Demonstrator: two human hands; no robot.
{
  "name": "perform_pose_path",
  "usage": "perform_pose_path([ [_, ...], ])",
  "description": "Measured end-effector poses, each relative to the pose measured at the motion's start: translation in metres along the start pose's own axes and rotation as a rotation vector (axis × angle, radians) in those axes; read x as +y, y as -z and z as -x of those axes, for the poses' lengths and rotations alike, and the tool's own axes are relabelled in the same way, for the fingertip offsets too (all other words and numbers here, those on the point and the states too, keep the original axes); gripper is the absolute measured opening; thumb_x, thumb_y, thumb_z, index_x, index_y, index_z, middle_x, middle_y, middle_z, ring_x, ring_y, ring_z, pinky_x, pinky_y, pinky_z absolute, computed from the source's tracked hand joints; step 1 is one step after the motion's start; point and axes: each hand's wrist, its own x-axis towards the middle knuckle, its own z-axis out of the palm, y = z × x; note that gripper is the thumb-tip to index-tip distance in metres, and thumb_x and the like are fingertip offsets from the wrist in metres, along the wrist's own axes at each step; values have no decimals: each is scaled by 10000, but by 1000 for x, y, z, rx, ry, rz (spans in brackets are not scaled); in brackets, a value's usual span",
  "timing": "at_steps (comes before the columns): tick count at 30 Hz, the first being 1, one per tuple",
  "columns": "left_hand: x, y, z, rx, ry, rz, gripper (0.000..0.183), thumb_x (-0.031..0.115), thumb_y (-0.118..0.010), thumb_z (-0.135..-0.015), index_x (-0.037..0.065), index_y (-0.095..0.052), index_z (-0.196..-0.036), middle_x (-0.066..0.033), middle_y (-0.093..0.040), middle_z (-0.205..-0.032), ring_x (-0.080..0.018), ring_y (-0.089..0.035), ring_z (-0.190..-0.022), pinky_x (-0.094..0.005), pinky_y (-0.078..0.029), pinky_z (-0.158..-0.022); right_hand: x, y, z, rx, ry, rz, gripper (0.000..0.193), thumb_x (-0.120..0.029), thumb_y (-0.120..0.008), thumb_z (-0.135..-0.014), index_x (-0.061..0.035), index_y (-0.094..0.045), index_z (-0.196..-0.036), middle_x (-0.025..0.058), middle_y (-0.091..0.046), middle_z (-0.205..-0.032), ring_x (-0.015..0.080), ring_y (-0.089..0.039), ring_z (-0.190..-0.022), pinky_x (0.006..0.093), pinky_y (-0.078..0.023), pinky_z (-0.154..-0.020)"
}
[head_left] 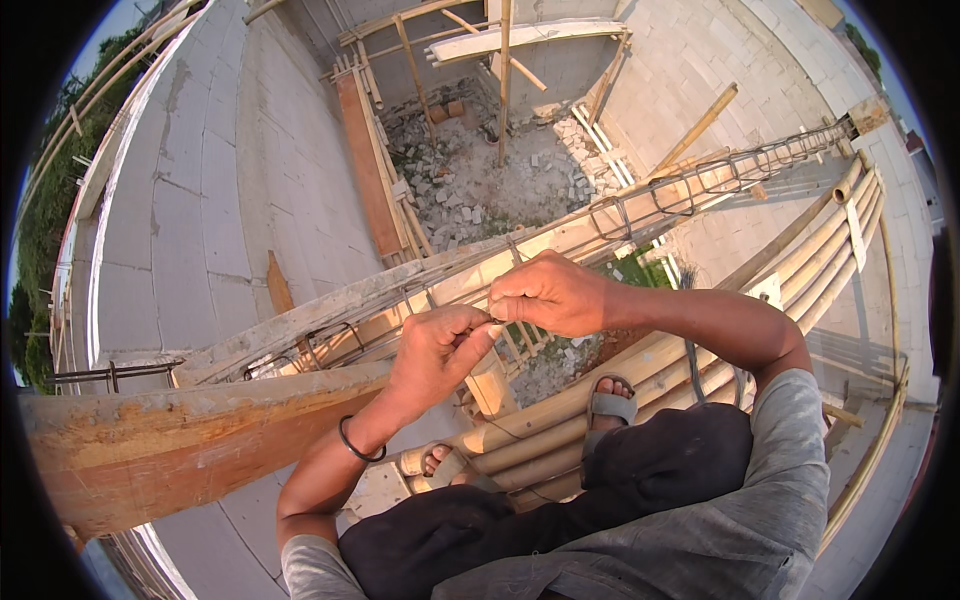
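One thin piece, too small to ID, pinched in fingertips of left hand and right hand. Fiddly step, looks like; next probably wants steady pinch. Hands by near edge of timber formwork, rebar cage along it.

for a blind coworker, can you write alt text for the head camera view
A person's left hand and right hand meet, pinched close together, over a rebar cage. Sandalled feet rest on bamboo poles, with rubble lying below.
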Motion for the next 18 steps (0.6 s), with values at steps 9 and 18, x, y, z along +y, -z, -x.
perform_pose_path([
  [9,-6,1,-2,128,-368,-393,152,180,-750,-827,68,-646,-832,-52,-501,-626,-222,-551,-513,-354,-416,-445,-2,3,2,-53,-313,-496,333,-291,-567,-995,18,-642,-895,73,-631,-757,164,-571,-717,351,-457,-663],
  [18,-1,9,1,71,-577,-517,246,255,-773,-802,64,-637,-879,-24,-449,-622,-188,-492,-495,-343,-374,-466,8,-9,4,-241,-400,-792,297,-260,-648,-955,-58,-598,-743,-63,-468,-708,36,-389,-682,249,-338,-609],
])
